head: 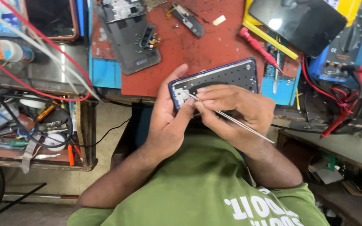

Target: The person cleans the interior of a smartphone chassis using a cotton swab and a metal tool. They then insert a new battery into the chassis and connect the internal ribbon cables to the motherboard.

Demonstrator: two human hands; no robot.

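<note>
**Tweezers at the corner of an opened phone**

The left hand (pixel 164 121) wraps the end of a blue-rimmed, opened phone body with a dark perforated inner plate (pixel 221 79), thumb pressed onto its pale lower corner. The right hand (pixel 235 111) pinches thin silver metal tweezers (pixel 231 118), whose tips rest at that same corner. The phone is held up just off the near edge of the red work mat (pixel 197 46) on the counter.

The tips could slip on the smooth plate and scratch or nick small parts, since the phone is braced only by fingers, not by the mat. A tiny part lifted here could also fall toward the floor below the mat's edge.

The phone's back is off; one small screw head shows near its far corner. Beyond it on the mat lies a grey detached phone back cover (pixel 128 35); to the right, a red-handled screwdriver (pixel 258 46).
</note>
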